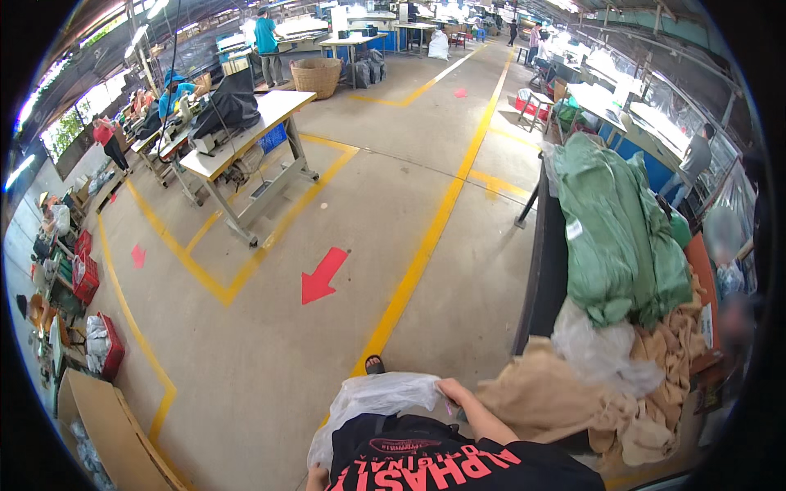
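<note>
Left hand: the left hand (316,476) showed only as a sliver at the lower edge of the picture, under the bag; whether its fingers were closed could not be told.
Bag: a crumpled clear plastic bag (372,405) hung in front of the person's black shirt with red lettering (442,462), above the grey concrete floor (270,352), just left of the table's near corner.
Right hand: the right hand (455,388) was closed, pinching the bag's upper right edge between fingers and thumb.
Tan cloth: a heap of tan woven fabric (557,397) lay on the near end of the dark worktable (547,270), touching the right forearm.
Clear film: a wad of thin clear plastic (602,348) sat on the tan heap, towards the table's middle.
Green cloth: a tall stack of folded green fabric (618,237) filled the table's far half.
Handling, as a judgement: the bag looked limp and slippery, so a two-point grip at the mouth, held wide and level near the table edge, would have kept it open; a one-sided pinch would likely have let it collapse.
</note>
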The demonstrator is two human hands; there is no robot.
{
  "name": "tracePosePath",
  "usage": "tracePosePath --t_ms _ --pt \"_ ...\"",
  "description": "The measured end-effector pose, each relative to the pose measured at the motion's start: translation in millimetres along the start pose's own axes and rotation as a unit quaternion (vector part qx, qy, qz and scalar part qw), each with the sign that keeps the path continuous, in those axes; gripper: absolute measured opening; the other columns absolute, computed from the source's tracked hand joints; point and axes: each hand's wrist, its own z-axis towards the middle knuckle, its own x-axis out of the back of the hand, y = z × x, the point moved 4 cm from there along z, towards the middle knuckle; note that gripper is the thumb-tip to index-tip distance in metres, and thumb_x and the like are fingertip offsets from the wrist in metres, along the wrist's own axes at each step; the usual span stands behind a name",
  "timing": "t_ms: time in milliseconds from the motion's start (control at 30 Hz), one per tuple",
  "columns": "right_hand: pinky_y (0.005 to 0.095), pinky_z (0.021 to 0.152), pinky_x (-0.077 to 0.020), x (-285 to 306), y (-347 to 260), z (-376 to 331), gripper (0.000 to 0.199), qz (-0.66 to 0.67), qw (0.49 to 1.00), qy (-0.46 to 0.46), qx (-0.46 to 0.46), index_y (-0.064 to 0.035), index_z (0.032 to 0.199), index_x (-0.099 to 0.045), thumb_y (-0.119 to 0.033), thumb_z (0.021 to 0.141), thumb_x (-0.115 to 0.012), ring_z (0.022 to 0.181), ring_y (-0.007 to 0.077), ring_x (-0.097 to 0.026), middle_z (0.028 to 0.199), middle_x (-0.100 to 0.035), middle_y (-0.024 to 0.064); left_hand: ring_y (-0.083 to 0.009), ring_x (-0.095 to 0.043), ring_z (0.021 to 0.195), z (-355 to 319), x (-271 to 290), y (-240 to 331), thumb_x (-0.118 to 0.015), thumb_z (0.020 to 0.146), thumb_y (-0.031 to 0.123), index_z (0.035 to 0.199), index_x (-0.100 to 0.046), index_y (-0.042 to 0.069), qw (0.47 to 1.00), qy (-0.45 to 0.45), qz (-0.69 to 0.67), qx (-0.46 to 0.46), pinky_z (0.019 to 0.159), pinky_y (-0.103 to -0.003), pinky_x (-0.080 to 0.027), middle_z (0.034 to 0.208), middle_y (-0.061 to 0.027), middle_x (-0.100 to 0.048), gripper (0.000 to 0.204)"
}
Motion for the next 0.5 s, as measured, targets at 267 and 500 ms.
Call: tracePosePath --t_ms 267,500 --pt "0.0459 0.094 -0.0556 75 -109 146 0.056 -0.152 0.987 -0.017 -0.045 -0.0017 0.120 -0.076 -0.048 0.092 -0.063 0.113 0.0307 -0.073 0.123 -0.075 0.0219 -0.0320 -0.071 0.116 139 16 328 -0.065 0.079 0.009 0.166 -0.016 0.009 0.993 -0.016 0.088 -0.081 0.097 -0.043 -0.058 0.121 -0.0269 -0.072 0.100" --pt "0.0429 0.089 -0.0553 193 -222 289 0.050 -0.042 0.995 0.000 -0.086 -0.0075 0.119 -0.078 -0.048 0.090 -0.072 0.099 0.0234 -0.071 0.116 -0.079 0.0126 -0.0363 -0.074 0.103 275 34 781 -0.058 0.085 0.005 0.171 -0.012 0.012 0.920 0.054 0.251 -0.295 0.088 -0.045 -0.060 0.132 -0.0314 -0.066 0.098"
